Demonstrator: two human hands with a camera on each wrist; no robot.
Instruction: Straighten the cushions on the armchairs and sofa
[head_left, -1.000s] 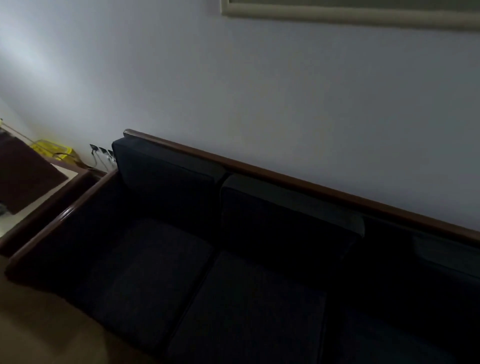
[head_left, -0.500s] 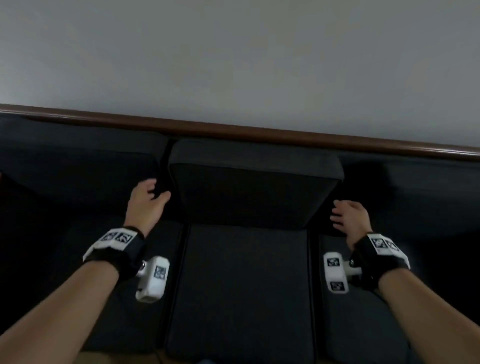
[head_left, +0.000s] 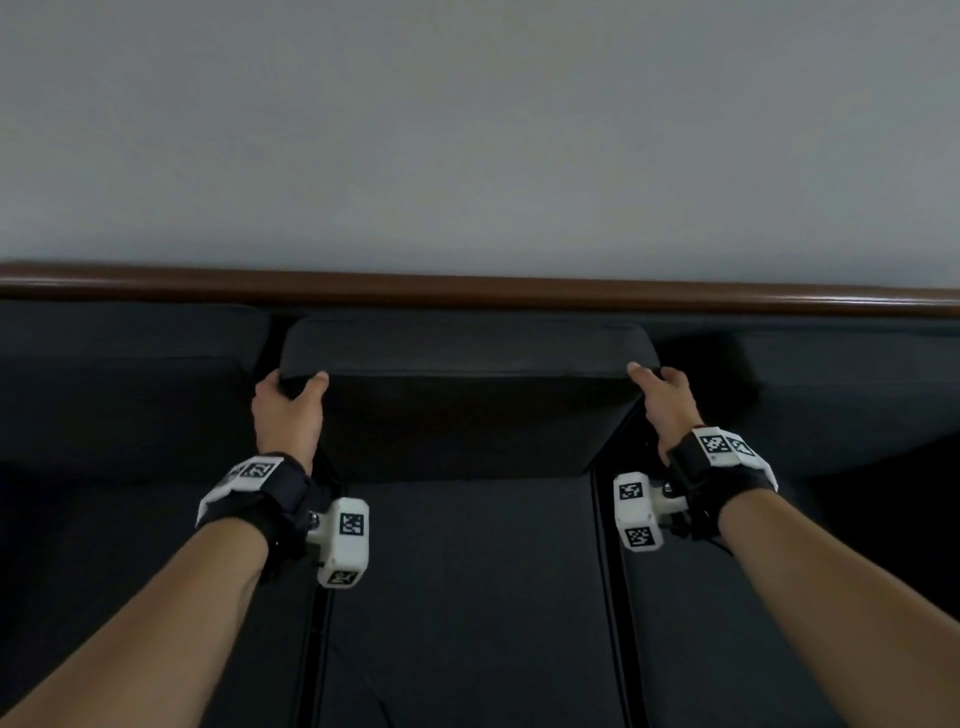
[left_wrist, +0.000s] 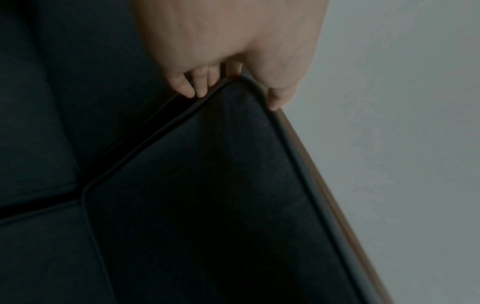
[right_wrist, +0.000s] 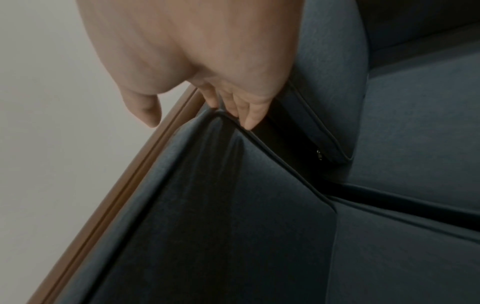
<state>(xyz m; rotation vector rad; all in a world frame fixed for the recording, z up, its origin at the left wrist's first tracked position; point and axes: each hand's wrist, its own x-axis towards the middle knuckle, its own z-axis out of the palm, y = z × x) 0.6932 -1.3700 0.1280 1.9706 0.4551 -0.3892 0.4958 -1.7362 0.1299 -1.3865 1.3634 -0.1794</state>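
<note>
Dark fabric is bunching where the left hand (head_left: 287, 410) and right hand (head_left: 666, 397) are gripping the middle back cushion (head_left: 467, 395) by its top corners against the sofa's wooden rail (head_left: 467, 291), so uneven tugging is risking leaving it skewed.

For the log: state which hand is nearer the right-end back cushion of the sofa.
Right. The right hand grips the middle back cushion's right top corner, beside the right-end back cushion. The left hand grips the opposite corner, a cushion's width farther.
</note>
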